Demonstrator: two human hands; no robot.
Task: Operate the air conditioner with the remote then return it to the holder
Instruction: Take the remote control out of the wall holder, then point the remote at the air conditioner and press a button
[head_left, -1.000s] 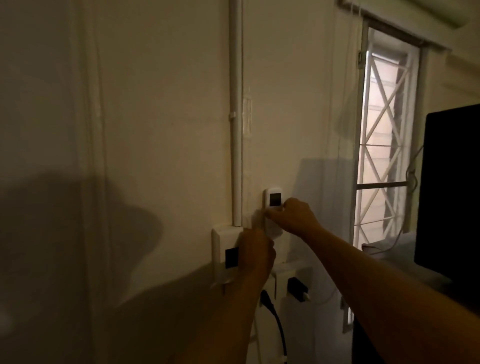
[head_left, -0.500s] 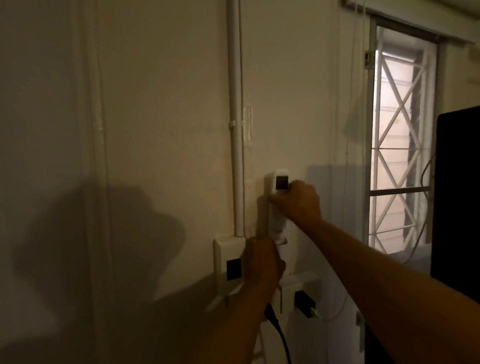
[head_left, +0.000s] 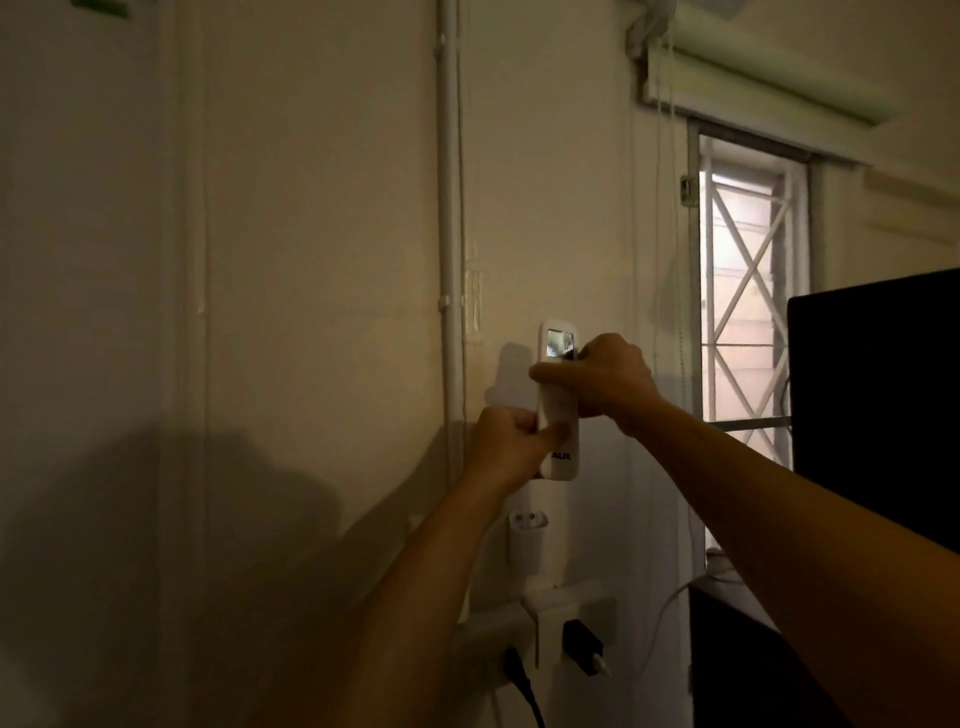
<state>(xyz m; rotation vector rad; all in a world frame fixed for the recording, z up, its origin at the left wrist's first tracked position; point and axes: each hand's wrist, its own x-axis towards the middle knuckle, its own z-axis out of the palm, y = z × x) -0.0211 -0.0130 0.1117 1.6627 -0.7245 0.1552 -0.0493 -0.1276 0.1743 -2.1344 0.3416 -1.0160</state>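
A white remote (head_left: 560, 405) with a small lit screen at its top stands upright in front of the wall, held in both hands. My right hand (head_left: 602, 382) wraps its middle from the right, thumb across the front. My left hand (head_left: 511, 447) grips its lower part from the left, thumb pressed on the face just above the printed logo. Below the remote, the white wall holder (head_left: 527, 540) hangs empty, its open top showing. The air conditioner itself is out of view.
A white conduit pipe (head_left: 449, 260) runs down the wall left of the remote. Sockets with a black plug and a charger (head_left: 582, 647) sit below the holder. A barred window (head_left: 748, 312) and a dark screen (head_left: 878, 405) are on the right.
The remote has been lifted up out of the holder, which is now empty. My left hand has moved up from the switch box and taken hold of the remote's lower part.
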